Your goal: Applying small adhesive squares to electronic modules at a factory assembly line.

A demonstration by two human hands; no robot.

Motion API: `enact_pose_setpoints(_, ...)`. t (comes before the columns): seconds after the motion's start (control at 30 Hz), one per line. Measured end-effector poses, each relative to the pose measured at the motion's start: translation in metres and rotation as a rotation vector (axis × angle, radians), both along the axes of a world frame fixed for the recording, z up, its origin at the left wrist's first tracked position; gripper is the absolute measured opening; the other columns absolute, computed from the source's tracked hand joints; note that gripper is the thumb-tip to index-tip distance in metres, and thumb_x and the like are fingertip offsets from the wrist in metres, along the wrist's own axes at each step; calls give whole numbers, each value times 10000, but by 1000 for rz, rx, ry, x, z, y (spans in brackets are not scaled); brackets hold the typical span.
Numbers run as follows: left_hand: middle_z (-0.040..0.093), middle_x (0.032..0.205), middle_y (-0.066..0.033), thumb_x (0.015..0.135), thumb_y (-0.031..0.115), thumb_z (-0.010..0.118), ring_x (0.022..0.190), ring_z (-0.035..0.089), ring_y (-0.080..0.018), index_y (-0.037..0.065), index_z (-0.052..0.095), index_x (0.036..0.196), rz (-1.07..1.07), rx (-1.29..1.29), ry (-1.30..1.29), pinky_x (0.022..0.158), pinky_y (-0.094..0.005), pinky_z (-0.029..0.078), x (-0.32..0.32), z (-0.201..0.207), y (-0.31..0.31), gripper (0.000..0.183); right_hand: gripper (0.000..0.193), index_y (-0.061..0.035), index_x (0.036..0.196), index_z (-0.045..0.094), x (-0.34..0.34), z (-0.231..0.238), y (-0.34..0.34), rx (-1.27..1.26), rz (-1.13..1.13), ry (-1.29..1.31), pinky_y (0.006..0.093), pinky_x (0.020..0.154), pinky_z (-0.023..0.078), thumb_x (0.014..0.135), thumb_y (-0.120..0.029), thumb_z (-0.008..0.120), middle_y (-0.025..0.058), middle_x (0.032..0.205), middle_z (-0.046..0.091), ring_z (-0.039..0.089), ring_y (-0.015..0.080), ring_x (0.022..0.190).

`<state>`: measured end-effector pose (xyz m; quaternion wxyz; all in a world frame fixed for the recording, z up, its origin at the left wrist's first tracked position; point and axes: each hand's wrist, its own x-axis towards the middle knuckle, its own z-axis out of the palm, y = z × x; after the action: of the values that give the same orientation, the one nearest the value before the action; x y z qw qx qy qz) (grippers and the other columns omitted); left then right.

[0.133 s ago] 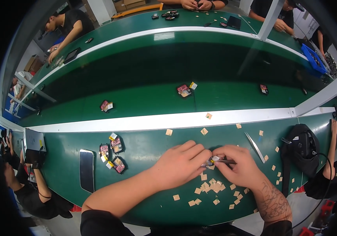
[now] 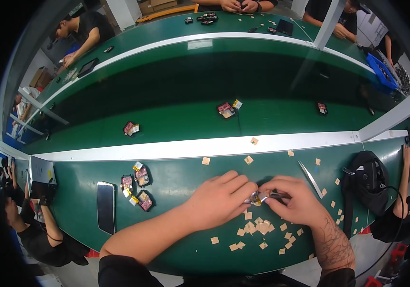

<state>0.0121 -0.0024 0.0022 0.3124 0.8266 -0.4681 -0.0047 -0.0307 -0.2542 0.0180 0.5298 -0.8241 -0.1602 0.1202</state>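
Note:
Close together over the near table [image 2: 176, 165], my two hands work on a small electronic module [image 2: 254, 197] with a circuit board. My left hand [image 2: 221, 198] is closed round it, and its fingers hide most of the module. My right hand [image 2: 288, 198] pinches at the module's yellow-and-silver battery [image 2: 263, 198]. A thin dark tool [image 2: 279, 195], perhaps tweezers, lies in the same grip. Below both hands spreads a loose pile of small tan square pads [image 2: 261, 226]. Left of my left arm, several similar modules [image 2: 142, 176] with pink boards rest in a cluster.
A phone [image 2: 105, 207] lies at the left; silver tweezers [image 2: 311, 179] and a black bag [image 2: 367, 184] are to the right. Beyond a white rail [image 2: 181, 147], a green belt [image 2: 181, 112] carries modules [image 2: 226, 110]. Other people sit around the tables.
The modules on the belt have shifted slightly right. My right thumb has moved a little, and more of the battery shows between my hands. My left hand stays in place.

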Motion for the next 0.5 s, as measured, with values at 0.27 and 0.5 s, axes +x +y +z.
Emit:
enact_pose_setpoints(0.27,653,1086,-52,845,175,837,993,653,-277,89,640,1157,-4,2,-3,795,-395,590,1,-3,0,379,125,32,1035,714,-2,-8,6,-14,-58,-137,238,542,383,920,61,752,65,880,662,550,63,642)
enact_pose_setpoints(0.5,659,1097,-62,829,171,848,1001,657,-289,84,614,1202,-16,-14,8,806,-406,585,1,-1,-2,448,172,-3,1060,712,-8,-5,10,12,-139,-33,306,620,518,892,22,735,101,872,689,674,187,688)
